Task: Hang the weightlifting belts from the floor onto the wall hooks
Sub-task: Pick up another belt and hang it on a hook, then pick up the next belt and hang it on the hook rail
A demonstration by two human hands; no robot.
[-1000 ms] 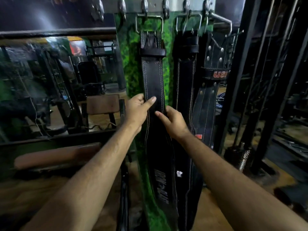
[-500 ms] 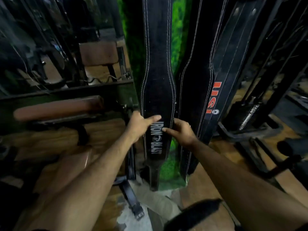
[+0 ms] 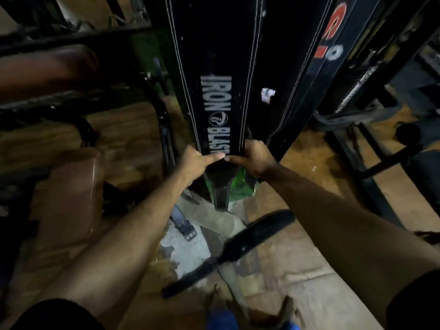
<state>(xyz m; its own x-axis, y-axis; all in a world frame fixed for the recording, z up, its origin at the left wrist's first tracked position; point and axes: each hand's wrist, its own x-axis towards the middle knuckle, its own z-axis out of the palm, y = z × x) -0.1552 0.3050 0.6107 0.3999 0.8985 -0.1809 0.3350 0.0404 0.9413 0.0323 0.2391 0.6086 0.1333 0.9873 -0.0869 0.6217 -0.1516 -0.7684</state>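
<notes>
While the head cam looks steeply down, I see both hands low on the hanging Iron Blast belt (image 3: pixel 214 67), a black leather weightlifting belt w/ white stitching & white lettering. Left hand (image 3: pixel 196 160) grips the belt's left edge, thumb laid across the front just under the lettering; right hand (image 3: pixel 256 157) grips the right edge the same way, & the two thumb tips nearly meet at the belt's middle. Below the hands the belt narrows to a tongue whose tip hangs just above the floor (image 3: pixel 297 270), in front of a green panel (image 3: pixel 240 186). Just right of it hangs a second black belt (image 3: pixel 285 67) w/ a small white tag, its edge touching the right hand's knuckles; further right a third belt (image 3: pixel 333 32) w/ red letters. One more black belt (image 3: pixel 242 241) lies on the floor, diagonal, near the feet. A smaller strap w/ buckle (image 3: pixel 183 222) lies on a pale patch of floor, left of it. Brown padded bench (image 3: pixel 69 198) at left, machine frame (image 3: pixel 371 163) at right.
</notes>
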